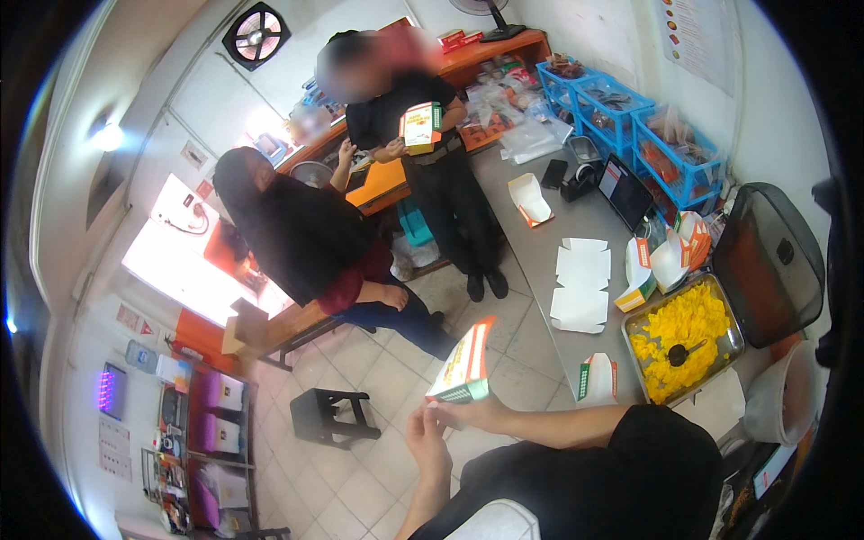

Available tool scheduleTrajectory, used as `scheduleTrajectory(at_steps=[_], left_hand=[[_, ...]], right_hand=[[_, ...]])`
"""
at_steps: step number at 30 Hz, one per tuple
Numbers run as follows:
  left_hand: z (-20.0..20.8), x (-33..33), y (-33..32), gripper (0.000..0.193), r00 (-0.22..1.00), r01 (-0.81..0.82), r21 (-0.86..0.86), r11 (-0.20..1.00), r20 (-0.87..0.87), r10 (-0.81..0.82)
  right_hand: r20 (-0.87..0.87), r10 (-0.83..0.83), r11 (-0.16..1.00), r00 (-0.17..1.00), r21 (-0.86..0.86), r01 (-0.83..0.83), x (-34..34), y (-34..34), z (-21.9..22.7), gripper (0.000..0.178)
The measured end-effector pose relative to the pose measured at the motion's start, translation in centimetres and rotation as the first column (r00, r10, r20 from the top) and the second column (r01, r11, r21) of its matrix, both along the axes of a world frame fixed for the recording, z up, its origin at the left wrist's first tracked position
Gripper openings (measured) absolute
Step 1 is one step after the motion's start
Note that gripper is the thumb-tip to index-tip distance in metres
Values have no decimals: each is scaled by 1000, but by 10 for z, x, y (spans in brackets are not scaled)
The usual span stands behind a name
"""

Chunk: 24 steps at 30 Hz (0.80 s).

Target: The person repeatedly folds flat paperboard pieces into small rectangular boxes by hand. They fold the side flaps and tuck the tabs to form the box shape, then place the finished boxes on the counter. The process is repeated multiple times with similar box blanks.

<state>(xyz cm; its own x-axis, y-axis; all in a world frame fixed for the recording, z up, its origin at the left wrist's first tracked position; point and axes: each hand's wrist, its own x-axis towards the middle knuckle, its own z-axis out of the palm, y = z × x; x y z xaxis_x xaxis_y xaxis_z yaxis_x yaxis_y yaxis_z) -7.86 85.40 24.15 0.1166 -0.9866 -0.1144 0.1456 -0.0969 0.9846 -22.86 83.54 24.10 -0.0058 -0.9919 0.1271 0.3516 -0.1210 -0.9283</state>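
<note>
— What's the steel table carrying on my feed?

— I see flat white carton blanks mid-table, an open white box further up, a metal tray of yellow food near me, and a folded carton at the near edge.

— Anything else?

— A tablet beside blue crates.

Right hand: pinches the lower edge of a folded carton, white, orange and green, raised over the tiled floor.
Left hand: just beside it, fingers loosely curled, holding nothing.
Worktop: flat white carton blanks, metal tray of yellow crisps.
Nearby: a standing person holds another carton.
</note>
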Motion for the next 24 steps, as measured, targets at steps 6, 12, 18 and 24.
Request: scheduleTrajectory(at_steps=[6, 12, 18, 24], left_hand=[[3, -5, 4, 15, 989, 39, -198, 979, 146, -9], [22, -15, 4, 16, 944, 97, -222, 970, 331, -18], [31, -12, 0, 17, 709, 352, -242, 904, 700, -89], [-8, -2, -3, 19, 686, 309, -290, 906, 728, -1]], right_hand=[[247, 217, 960, 944, 122, -252, -20, 5, -13, 35], [519, 415, 890, 747, -64, -451, -22, 0, -41, 44], [818, 425, 824, 388, -173, -539, -34, 1, -66, 50], [-252, 323, 915, 912, 330, -233, -18, 11, -37, 38]])
